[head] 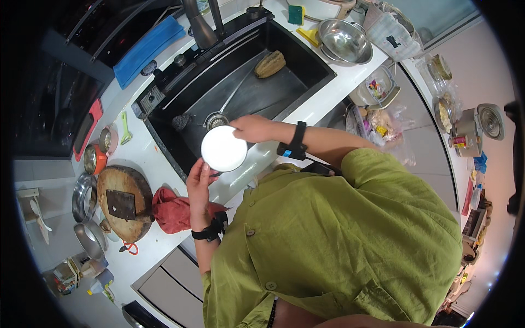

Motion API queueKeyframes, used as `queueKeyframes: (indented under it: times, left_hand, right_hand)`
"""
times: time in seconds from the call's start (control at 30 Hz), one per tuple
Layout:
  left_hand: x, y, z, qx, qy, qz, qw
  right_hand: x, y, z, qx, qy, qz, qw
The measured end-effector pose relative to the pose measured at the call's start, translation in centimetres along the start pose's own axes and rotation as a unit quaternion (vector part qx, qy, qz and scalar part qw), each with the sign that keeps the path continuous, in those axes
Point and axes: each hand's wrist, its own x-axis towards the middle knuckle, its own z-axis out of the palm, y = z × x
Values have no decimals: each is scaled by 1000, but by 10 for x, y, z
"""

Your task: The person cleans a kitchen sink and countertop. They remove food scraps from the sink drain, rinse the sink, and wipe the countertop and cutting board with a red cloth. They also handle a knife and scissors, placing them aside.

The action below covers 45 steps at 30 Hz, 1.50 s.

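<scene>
A round white dish (224, 148), seen nearly face-on and bright with glare, is held over the near edge of the black sink (242, 98). My left hand (199, 177) grips its lower left rim, thumb on the face. At the upper right rim, my right hand (253, 128) grips the same dish. Just beyond the dish lies the metal drain strainer (216, 120). A dark mesh scouring pad (181, 121) sits left of the drain. Farther back in the basin rests a brown ridged piece (270, 64) resembling dried loofah.
Left of the sink, a cleaver (121, 204) lies on a round wooden chopping block (141, 184), beside a red cloth (170, 211). A green peeler (126, 130) lies nearby. The faucet (199, 26) rises behind the basin. Right of it stand a steel bowl (344, 41) and a sponge (296, 15).
</scene>
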Motion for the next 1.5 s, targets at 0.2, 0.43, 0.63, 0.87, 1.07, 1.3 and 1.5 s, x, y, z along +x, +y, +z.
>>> queueKeyframes:
  times: [0.2, 0.43, 0.63, 0.87, 1.07, 1.3, 1.5]
  left_hand:
    - [-2, -21, -10, 16, 98, 27, 995]
    - [-42, -63, -63, 218, 259, 106, 935]
    - [-82, -84, -77, 447, 352, 91, 817]
    - [-83, -127, -97, 466, 423, -39, 776]
    - [-36, -142, -92, 500, 507, 13, 702]
    - [66, -123, -32, 492, 467, 153, 719]
    - [108, -59, 48, -7, 428, 64, 902]
  right_hand:
    - [-56, 119, -115, 140, 233, 106, 956]
    - [-126, 303, -263, 71, 459, 250, 850]
    - [-173, 510, -302, -509, 243, 123, 816]
    - [-162, 649, -344, -117, 252, 330, 902]
    - [-164, 586, -345, 92, 297, 303, 901]
    - [-173, 409, -326, -1, 377, 167, 911]
    - [-125, 238, -259, 66, 308, 56, 948]
